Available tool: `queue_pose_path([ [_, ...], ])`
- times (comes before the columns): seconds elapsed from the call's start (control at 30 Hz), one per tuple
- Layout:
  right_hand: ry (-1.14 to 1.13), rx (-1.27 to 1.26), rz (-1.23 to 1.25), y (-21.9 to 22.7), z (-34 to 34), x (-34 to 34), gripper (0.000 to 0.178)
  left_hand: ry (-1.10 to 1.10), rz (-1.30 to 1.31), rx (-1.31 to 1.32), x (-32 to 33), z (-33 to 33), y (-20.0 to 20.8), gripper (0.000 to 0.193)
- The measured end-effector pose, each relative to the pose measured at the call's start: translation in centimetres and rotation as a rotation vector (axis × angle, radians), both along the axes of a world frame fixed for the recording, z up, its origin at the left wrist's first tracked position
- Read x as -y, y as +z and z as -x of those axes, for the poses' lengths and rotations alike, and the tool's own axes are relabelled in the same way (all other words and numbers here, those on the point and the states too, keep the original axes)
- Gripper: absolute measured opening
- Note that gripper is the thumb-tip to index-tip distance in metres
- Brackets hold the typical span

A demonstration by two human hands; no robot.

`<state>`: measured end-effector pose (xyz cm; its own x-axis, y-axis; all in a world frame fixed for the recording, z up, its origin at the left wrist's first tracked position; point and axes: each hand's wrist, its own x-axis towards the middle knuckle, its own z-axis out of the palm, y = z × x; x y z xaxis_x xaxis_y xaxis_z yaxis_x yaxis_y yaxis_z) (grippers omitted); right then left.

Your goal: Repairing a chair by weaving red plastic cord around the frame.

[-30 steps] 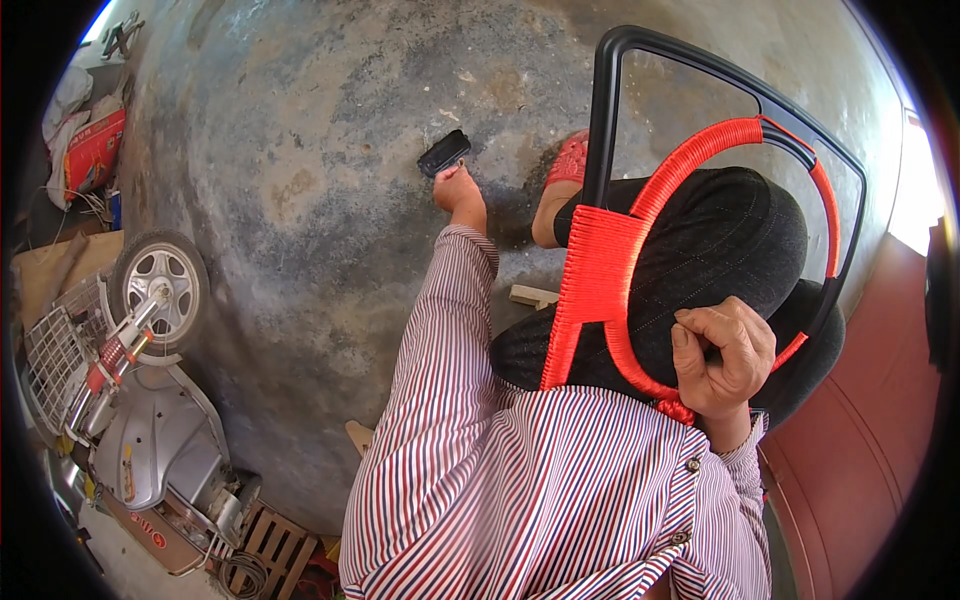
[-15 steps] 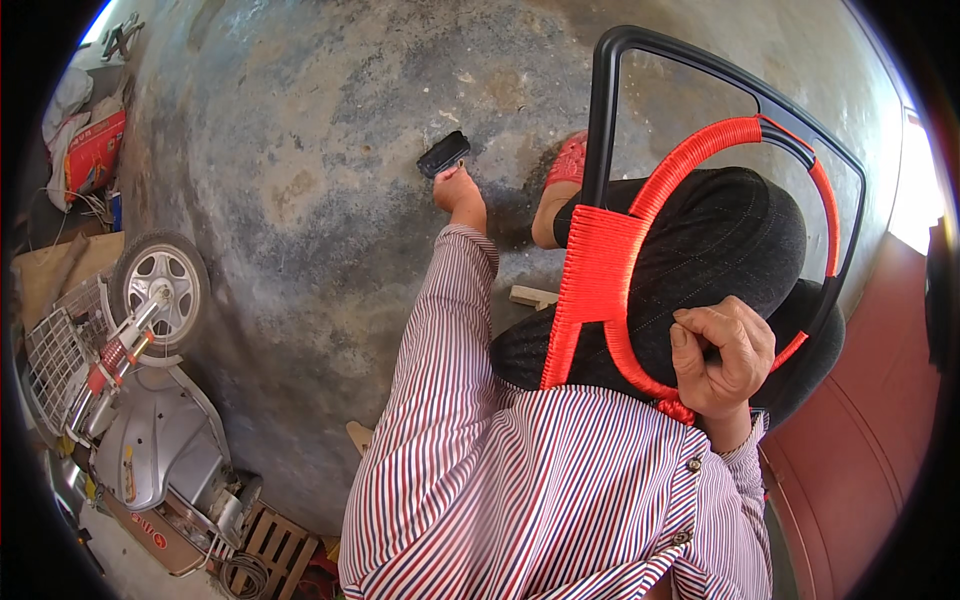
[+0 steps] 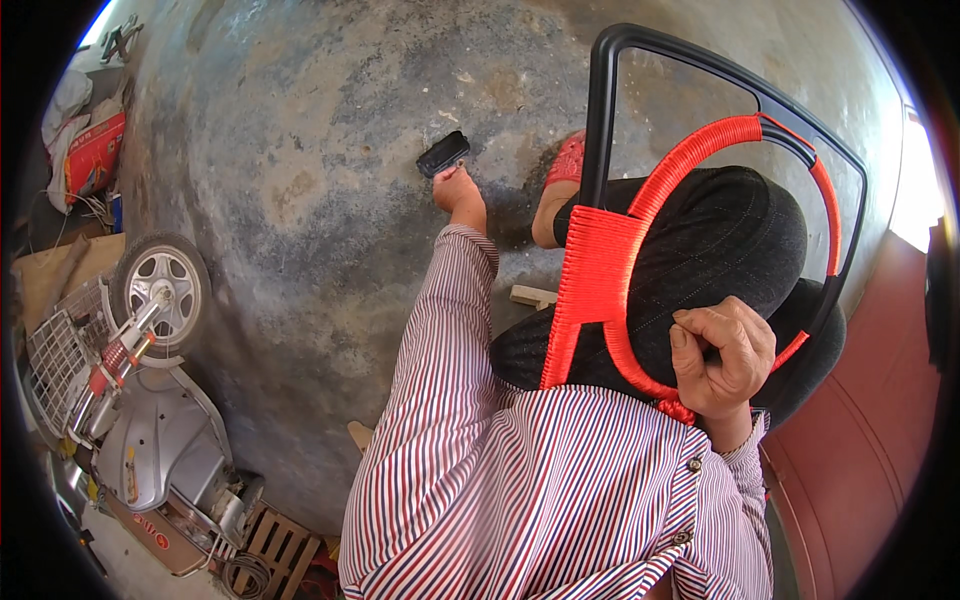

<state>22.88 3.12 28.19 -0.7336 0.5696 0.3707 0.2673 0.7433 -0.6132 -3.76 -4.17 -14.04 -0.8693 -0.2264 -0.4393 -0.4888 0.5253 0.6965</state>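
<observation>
My left arm reaches forward over the floor, and its hand is closed on a small black rectangular object whose kind I cannot make out. My right hand is above my lap, fingers curled and thumb against the index finger; anything between them is too small to tell. Just beyond and beside it stands a black tubular frame, leaning over my legs. Glossy red cord is wound tightly round its inner ring and a flat panel at its left. A bunch of red cord lies by my right wrist.
A silver scooter with a wheel and wire basket stands at the left. Behind it is a red and white sack. A wooden piece lies by my leg. A dark red door is at the right.
</observation>
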Motion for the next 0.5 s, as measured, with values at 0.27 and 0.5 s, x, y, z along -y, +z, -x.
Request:
queue_pose_path([
  [0.27,0.001,0.001,0.004,0.1,-0.2,0.0,0.017,-0.027,0.041,-0.015,0.2,0.2,-0.1,0.018],
  [0.5,-0.005,0.012,0.008,0.2,-0.1,-0.1,0.018,-0.044,0.016,-0.036,0.2,0.0,-0.9,0.018],
])
